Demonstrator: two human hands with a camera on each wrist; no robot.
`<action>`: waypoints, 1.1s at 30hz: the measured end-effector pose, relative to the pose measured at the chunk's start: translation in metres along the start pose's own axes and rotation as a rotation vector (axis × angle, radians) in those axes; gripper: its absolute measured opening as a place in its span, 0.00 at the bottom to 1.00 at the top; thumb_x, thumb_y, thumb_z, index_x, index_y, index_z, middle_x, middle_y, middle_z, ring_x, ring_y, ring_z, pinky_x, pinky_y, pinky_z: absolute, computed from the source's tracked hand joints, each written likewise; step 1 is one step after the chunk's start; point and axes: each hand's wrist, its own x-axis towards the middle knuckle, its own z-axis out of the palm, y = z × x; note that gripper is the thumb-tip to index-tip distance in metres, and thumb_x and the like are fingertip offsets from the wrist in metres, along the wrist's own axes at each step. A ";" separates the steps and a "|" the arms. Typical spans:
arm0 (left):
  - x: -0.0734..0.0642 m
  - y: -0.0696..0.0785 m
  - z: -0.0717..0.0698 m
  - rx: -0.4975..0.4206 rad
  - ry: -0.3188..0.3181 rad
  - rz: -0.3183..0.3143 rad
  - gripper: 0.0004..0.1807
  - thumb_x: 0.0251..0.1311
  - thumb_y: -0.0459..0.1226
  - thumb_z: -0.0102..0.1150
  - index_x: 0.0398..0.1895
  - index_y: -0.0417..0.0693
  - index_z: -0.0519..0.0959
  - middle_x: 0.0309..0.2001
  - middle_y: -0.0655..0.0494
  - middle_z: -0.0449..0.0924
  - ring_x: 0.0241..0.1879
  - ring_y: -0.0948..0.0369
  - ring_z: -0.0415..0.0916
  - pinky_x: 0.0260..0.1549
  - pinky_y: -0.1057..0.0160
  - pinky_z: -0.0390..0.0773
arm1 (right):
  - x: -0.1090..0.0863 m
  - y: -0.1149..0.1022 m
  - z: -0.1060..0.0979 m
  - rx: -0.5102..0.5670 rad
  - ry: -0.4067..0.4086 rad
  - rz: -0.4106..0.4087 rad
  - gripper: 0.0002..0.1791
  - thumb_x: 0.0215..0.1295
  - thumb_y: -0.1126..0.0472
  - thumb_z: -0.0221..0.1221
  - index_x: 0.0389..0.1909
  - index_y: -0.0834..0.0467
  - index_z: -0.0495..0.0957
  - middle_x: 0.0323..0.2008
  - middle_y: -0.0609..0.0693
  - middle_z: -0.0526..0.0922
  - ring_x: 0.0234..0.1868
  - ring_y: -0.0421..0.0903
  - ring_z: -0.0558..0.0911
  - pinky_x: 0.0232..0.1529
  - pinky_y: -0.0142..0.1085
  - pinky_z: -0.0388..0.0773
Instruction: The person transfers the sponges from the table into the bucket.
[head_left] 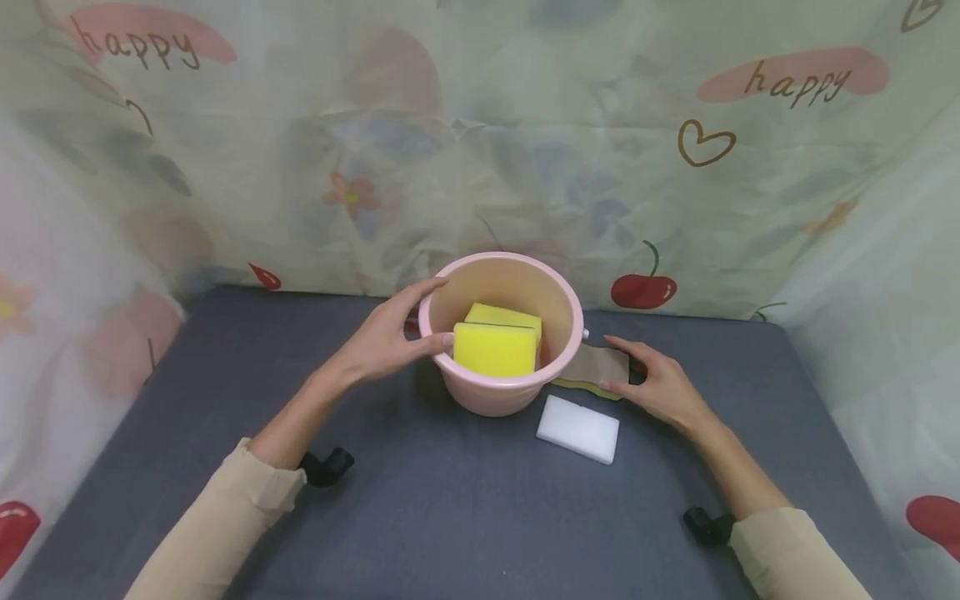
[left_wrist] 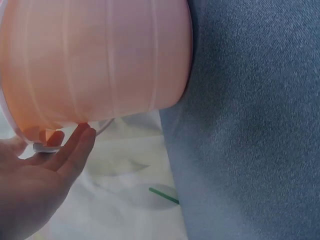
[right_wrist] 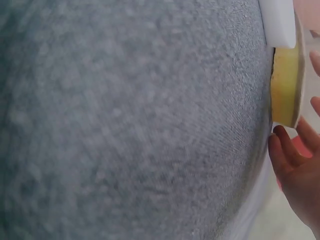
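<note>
A pink bucket [head_left: 491,398] stands upright on the dark table, with two yellow sponges [head_left: 495,350] inside it. My left hand [head_left: 386,333] holds the bucket's left rim, thumb over the edge and fingers along the outer wall. In the left wrist view those fingers touch the wall near the handle [left_wrist: 105,127]. To the right of the bucket lies a sponge [head_left: 592,365] with a grey-brown top and yellow body. My right hand [head_left: 663,387] is at its right end, thumb and fingers spread around it. A white sponge block [head_left: 577,429] lies flat in front of it.
The dark cloth-covered table [head_left: 450,508] ends at a patterned curtain [head_left: 480,150] right behind the bucket. More curtain hangs along both sides. Black wrist-worn devices [head_left: 326,467] are on both forearms.
</note>
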 end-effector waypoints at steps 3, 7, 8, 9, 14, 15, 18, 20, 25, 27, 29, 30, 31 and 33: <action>-0.001 -0.001 0.002 -0.040 0.002 0.000 0.47 0.57 0.52 0.69 0.78 0.58 0.56 0.72 0.54 0.62 0.59 0.56 0.75 0.55 0.57 0.76 | 0.000 -0.002 0.002 -0.002 -0.014 -0.007 0.43 0.56 0.44 0.72 0.71 0.51 0.68 0.65 0.57 0.73 0.60 0.55 0.73 0.58 0.55 0.69; -0.001 -0.002 0.005 -0.113 0.006 -0.017 0.48 0.57 0.48 0.70 0.78 0.59 0.55 0.72 0.53 0.60 0.61 0.55 0.72 0.55 0.54 0.76 | 0.001 -0.004 0.005 -0.018 -0.028 -0.032 0.44 0.54 0.46 0.73 0.71 0.53 0.68 0.65 0.58 0.73 0.61 0.56 0.73 0.58 0.56 0.68; -0.001 -0.002 0.005 -0.134 0.005 -0.026 0.48 0.56 0.47 0.71 0.78 0.60 0.55 0.73 0.54 0.59 0.61 0.55 0.71 0.55 0.54 0.76 | 0.001 -0.005 0.005 -0.023 -0.030 -0.041 0.44 0.54 0.47 0.73 0.71 0.54 0.69 0.65 0.58 0.73 0.62 0.56 0.72 0.59 0.57 0.68; -0.001 -0.002 0.006 -0.154 0.004 -0.034 0.48 0.56 0.47 0.71 0.78 0.60 0.55 0.73 0.54 0.59 0.62 0.55 0.70 0.56 0.53 0.76 | 0.001 -0.005 0.005 -0.030 -0.032 -0.051 0.44 0.53 0.48 0.74 0.70 0.54 0.69 0.65 0.58 0.73 0.62 0.57 0.72 0.59 0.57 0.67; 0.000 -0.003 0.008 -0.234 0.007 -0.057 0.48 0.56 0.44 0.72 0.78 0.63 0.56 0.74 0.56 0.56 0.64 0.53 0.67 0.57 0.48 0.75 | 0.003 -0.005 0.005 -0.061 -0.028 -0.088 0.43 0.53 0.49 0.74 0.69 0.55 0.70 0.64 0.59 0.74 0.61 0.58 0.72 0.58 0.57 0.68; 0.000 -0.004 0.008 -0.240 0.010 -0.059 0.48 0.56 0.44 0.72 0.78 0.63 0.56 0.74 0.56 0.56 0.64 0.53 0.67 0.57 0.48 0.75 | 0.003 -0.005 0.004 -0.065 -0.024 -0.088 0.42 0.53 0.49 0.74 0.69 0.55 0.71 0.64 0.58 0.74 0.60 0.58 0.73 0.57 0.56 0.69; 0.000 -0.004 0.009 -0.244 0.012 -0.061 0.49 0.55 0.44 0.73 0.78 0.65 0.55 0.74 0.57 0.55 0.64 0.54 0.67 0.56 0.48 0.75 | 0.002 -0.005 0.000 -0.069 -0.017 -0.083 0.42 0.54 0.48 0.74 0.69 0.55 0.71 0.63 0.59 0.75 0.59 0.57 0.73 0.55 0.55 0.70; 0.001 -0.005 0.009 -0.240 0.006 -0.061 0.50 0.55 0.45 0.73 0.78 0.66 0.54 0.75 0.57 0.54 0.65 0.55 0.66 0.57 0.49 0.75 | 0.001 -0.005 -0.004 -0.072 -0.016 -0.069 0.42 0.54 0.48 0.73 0.69 0.55 0.71 0.62 0.58 0.75 0.58 0.56 0.74 0.54 0.54 0.70; 0.002 -0.005 0.009 -0.233 -0.019 -0.065 0.53 0.54 0.46 0.73 0.79 0.68 0.50 0.76 0.57 0.51 0.66 0.56 0.64 0.57 0.50 0.75 | -0.001 -0.009 -0.017 -0.081 -0.022 -0.035 0.42 0.56 0.46 0.72 0.70 0.55 0.69 0.62 0.58 0.74 0.54 0.55 0.74 0.50 0.52 0.71; 0.003 -0.005 0.009 -0.232 -0.025 -0.067 0.54 0.54 0.47 0.73 0.79 0.68 0.49 0.76 0.57 0.51 0.66 0.56 0.64 0.56 0.50 0.75 | -0.002 -0.011 -0.022 -0.087 -0.021 -0.023 0.42 0.56 0.46 0.72 0.70 0.55 0.69 0.63 0.58 0.74 0.52 0.54 0.74 0.49 0.51 0.72; 0.003 -0.006 0.009 -0.232 -0.027 -0.064 0.54 0.54 0.47 0.73 0.79 0.68 0.49 0.76 0.56 0.51 0.66 0.55 0.65 0.55 0.51 0.76 | -0.003 -0.013 -0.028 -0.094 -0.019 -0.017 0.42 0.56 0.46 0.72 0.70 0.56 0.70 0.63 0.58 0.73 0.52 0.54 0.74 0.50 0.52 0.72; 0.003 -0.005 0.009 -0.231 -0.025 -0.064 0.54 0.54 0.47 0.73 0.79 0.68 0.49 0.76 0.56 0.52 0.66 0.55 0.65 0.55 0.50 0.76 | -0.003 -0.015 -0.030 -0.099 -0.018 -0.016 0.42 0.57 0.46 0.71 0.70 0.56 0.70 0.63 0.58 0.73 0.53 0.55 0.74 0.50 0.52 0.73; 0.003 -0.005 0.009 -0.227 -0.022 -0.064 0.54 0.53 0.47 0.73 0.79 0.68 0.49 0.75 0.56 0.52 0.65 0.55 0.65 0.55 0.50 0.77 | -0.004 -0.017 -0.034 -0.103 -0.017 -0.014 0.41 0.57 0.46 0.71 0.69 0.57 0.70 0.63 0.58 0.73 0.53 0.55 0.74 0.51 0.53 0.73; 0.003 -0.005 0.009 -0.214 -0.016 -0.061 0.55 0.52 0.48 0.74 0.79 0.68 0.49 0.75 0.56 0.52 0.65 0.54 0.65 0.54 0.50 0.77 | -0.006 -0.022 -0.041 -0.113 -0.016 -0.006 0.41 0.57 0.46 0.71 0.69 0.57 0.70 0.64 0.59 0.72 0.53 0.56 0.75 0.52 0.54 0.74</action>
